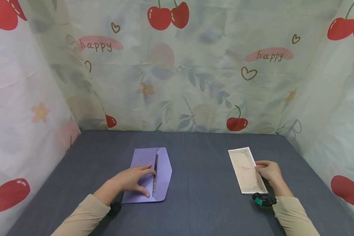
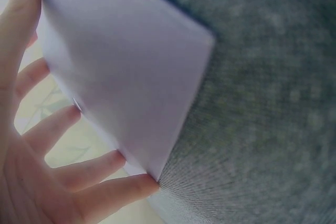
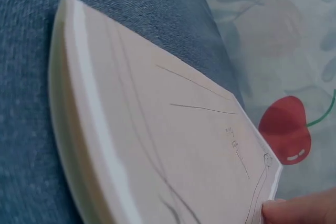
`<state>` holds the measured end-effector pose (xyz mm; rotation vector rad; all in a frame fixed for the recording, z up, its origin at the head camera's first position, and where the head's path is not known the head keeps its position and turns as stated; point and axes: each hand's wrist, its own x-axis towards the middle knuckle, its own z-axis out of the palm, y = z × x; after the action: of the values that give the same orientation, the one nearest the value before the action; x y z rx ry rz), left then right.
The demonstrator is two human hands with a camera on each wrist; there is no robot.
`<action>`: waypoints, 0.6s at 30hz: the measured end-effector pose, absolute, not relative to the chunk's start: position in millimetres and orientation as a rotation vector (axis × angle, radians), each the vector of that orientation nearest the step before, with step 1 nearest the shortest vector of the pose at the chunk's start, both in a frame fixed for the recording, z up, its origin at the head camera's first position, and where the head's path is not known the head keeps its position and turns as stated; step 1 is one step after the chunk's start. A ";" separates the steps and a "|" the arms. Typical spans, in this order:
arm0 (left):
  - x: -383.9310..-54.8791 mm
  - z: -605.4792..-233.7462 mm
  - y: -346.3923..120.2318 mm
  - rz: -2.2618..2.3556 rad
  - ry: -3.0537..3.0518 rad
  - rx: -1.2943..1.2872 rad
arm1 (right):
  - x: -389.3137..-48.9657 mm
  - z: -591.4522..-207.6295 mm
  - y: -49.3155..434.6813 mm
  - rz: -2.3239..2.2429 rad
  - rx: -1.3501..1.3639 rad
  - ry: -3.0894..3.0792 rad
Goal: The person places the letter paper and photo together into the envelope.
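A purple envelope [image 1: 141, 155] lies on the left of the table, its pointed flap [image 1: 164, 173] unfolded to the right. My left hand [image 1: 131, 180] rests on it with spread fingers, the fingertips near the slot, where a narrow dark strip [image 1: 156, 164] shows. In the left wrist view the fingers reach over the envelope's pale purple surface [image 2: 126, 72]. On the right, my right hand [image 1: 270, 171] pinches the long edge of a cream printed card [image 1: 243, 170] between thumb and fingers. Layered edges show along the card's side [image 3: 65, 93] in the right wrist view.
Dark grey cloth covers the table [image 1: 194, 170]. Behind it and at both sides hang pale curtains [image 1: 194, 49] printed with cherries, hearts and words. A black band with a teal part [image 1: 264, 200] is on the right wrist.
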<state>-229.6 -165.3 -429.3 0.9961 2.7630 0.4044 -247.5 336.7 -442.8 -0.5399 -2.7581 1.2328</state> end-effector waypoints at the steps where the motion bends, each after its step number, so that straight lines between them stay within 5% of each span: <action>1: -229.7 -429.4 -165.4 0.402 2.764 0.997 | -247.2 -442.0 336.7 1.241 -0.538 -2.756; 18: -229.7 -428.8 -165.1 0.405 2.753 0.982 | -287.0 -494.7 367.6 1.257 -0.476 -2.707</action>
<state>-229.7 -165.1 -428.8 0.9823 2.7530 0.4048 -287.0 367.6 -494.7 -0.4762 -2.7066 1.2568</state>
